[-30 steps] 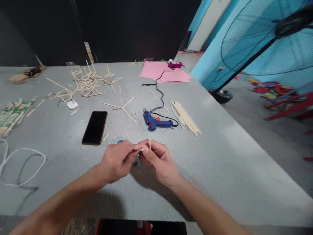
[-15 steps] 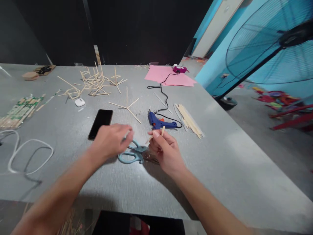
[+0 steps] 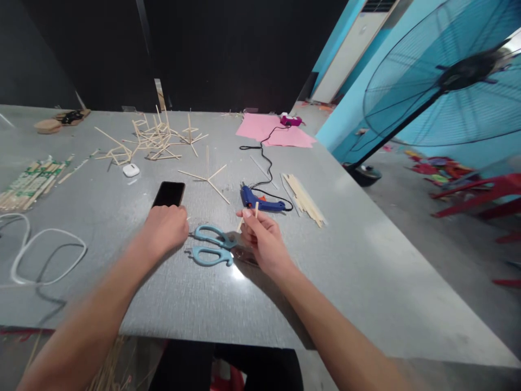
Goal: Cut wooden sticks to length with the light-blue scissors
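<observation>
My right hand pinches short pieces of wooden stick above the table. One piece points up past the thumb and another pokes out to the left. Below and left of it lie light-blue-handled scissors, their blades partly under my right hand and its shadow. My left hand is closed, knuckles up, just in front of a black phone and covering its near end. A tiny pale tip shows beside its fingers; what it holds is hidden. A blue glue gun lies beyond my right hand.
A four-armed stick frame lies mid-table, with more stick structures behind. Loose sticks lie right, wrapped chopsticks left. A white cable, white case, pink paper and standing fan surround.
My left hand has moved left, away from the scissors toward the phone, uncovering the scissor handles. My right hand keeps its grip on the stick pieces. The view has shifted slightly.
</observation>
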`<control>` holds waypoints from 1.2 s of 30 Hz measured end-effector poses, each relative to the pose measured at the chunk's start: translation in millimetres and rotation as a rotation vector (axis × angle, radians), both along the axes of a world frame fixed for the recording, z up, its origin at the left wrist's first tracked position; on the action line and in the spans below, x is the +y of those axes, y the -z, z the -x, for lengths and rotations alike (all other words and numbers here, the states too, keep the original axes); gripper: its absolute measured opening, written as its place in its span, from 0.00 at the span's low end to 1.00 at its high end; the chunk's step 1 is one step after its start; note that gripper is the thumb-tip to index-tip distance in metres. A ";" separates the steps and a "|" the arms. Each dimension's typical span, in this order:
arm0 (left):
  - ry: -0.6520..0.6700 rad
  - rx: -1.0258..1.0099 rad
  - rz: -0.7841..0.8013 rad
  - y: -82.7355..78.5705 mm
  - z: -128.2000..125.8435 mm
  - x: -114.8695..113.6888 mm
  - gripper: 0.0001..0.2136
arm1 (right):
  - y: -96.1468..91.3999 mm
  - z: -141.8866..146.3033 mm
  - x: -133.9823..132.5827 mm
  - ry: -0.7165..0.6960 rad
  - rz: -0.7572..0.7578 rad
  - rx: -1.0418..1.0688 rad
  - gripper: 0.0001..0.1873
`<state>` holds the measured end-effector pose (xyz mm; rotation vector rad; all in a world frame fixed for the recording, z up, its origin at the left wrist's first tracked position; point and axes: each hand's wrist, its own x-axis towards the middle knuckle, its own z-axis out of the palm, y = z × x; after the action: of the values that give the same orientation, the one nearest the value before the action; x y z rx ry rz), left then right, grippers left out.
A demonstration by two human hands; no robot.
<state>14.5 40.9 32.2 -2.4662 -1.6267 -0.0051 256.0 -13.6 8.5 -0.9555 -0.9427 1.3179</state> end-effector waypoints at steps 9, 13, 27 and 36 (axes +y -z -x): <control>0.086 -0.702 0.431 -9.5 -22.4 -5.2 0.13 | -0.4 1.7 -0.1 -0.083 0.103 0.014 0.25; 0.054 -1.219 0.996 -13.3 -46.5 -19.3 0.16 | 0.9 4.3 0.3 -0.128 0.156 0.066 0.27; -0.115 -1.461 1.054 -3.7 -58.8 -23.5 0.14 | -0.7 5.6 -1.6 -0.143 0.246 0.108 0.26; -0.044 -1.313 0.912 7.8 -57.8 -21.0 0.20 | -2.2 7.6 -1.8 -0.116 0.238 0.123 0.28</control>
<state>72.3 19.9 24.4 -3.3398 -2.5048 -1.4587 248.4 -15.4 10.6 -0.9988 -0.7672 1.5953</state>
